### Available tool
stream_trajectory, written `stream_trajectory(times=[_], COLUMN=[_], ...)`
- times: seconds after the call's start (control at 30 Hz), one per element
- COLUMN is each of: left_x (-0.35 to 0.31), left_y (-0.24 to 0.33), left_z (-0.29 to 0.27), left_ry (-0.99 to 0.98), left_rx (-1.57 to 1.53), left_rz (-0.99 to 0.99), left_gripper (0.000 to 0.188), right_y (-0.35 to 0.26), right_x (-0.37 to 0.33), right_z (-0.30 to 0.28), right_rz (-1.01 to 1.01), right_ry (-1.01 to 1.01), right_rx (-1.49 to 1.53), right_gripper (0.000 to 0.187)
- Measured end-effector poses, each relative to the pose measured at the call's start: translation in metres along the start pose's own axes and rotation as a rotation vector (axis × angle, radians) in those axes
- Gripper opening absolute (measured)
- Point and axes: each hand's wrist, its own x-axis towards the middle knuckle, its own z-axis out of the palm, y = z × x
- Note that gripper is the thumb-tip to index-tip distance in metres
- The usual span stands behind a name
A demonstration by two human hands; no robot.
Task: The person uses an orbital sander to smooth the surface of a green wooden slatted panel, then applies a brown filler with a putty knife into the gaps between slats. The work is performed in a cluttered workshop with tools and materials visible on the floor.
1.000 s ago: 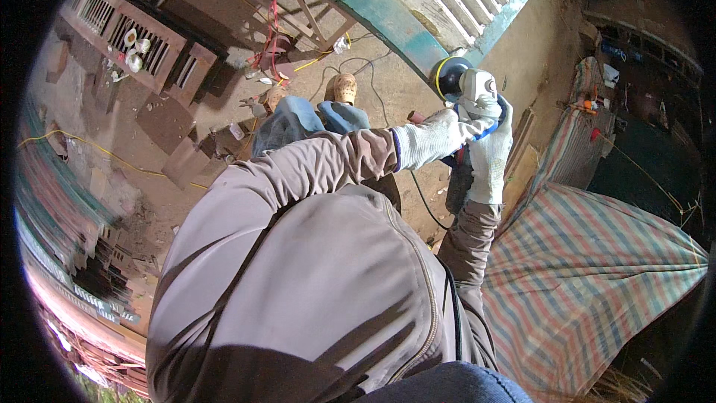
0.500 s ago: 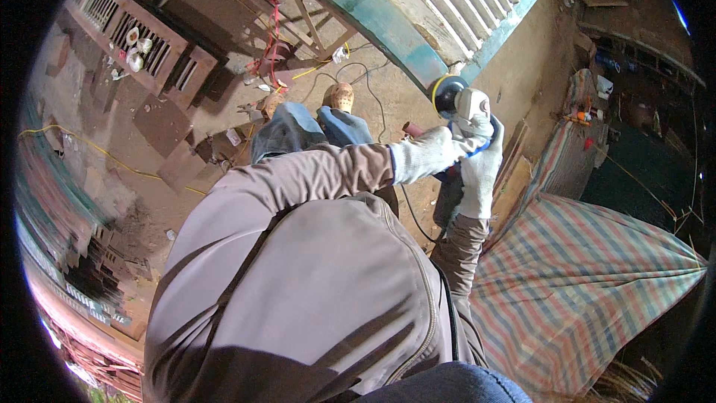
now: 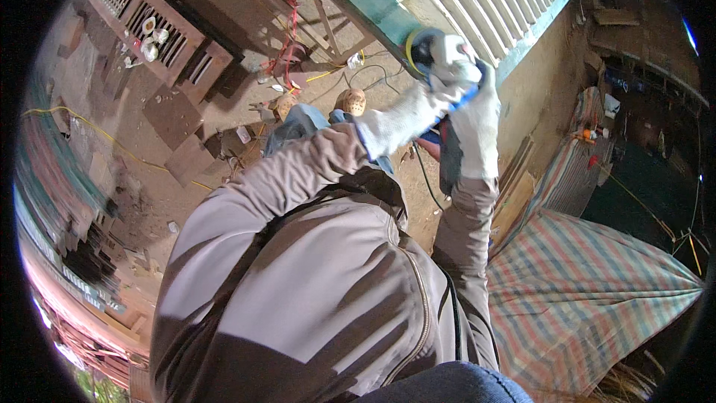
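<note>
A striped sheet (image 3: 589,283) spreads over the lower right, beside the littered floor (image 3: 313,92). Ahead, at the top, slants a large louvred shutter (image 3: 477,0), its slats pale within a teal frame (image 3: 382,6). A smaller brown slatted panel (image 3: 165,43) lies well apart at the upper left.

At the shutter's near corner is the power tool (image 3: 453,51), white at its head, with blue showing lower down. Both gloved hands have closed on it: the left hand (image 3: 409,116) reaches across and grips just behind the head, and the right hand (image 3: 479,123) wraps the body from the other side; the fingertips are partly hidden. The dark, yellow-rimmed disc (image 3: 419,48) lies over the frame's corner; whether it is touching or just clear, I cannot tell.

The step in hand looks to be working the disc on that corner. The next move, I judge, calls for a firm two-handed hold, an even angle against the wood, and care that the thin dark cord (image 3: 425,177) below the hands hangs free.
</note>
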Motion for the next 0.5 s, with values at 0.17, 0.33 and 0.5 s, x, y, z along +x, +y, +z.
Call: stream_trajectory(times=[0.17, 0.33, 0.5], left_x=[0.032, -0.031, -0.015], left_y=[-0.056, 0.047, 0.056], left_z=[0.004, -0.012, -0.03], left_ry=[-0.048, 0.121, 0.08], left_rx=[0.116, 0.081, 0.071], left_rz=[-0.03, -0.017, 0.14], left_gripper=[0.024, 0.04, 0.048], right_y=[0.026, -0.018, -0.034], right_x=[-0.013, 0.019, 0.042], right_z=[-0.009, 0.023, 0.038], right_rz=[-0.003, -0.093, -0.203], right_ry=[0.038, -0.092, -0.081], right_rx=[0.001, -0.035, -0.143], right_gripper=[0.079, 0.078, 0.073])
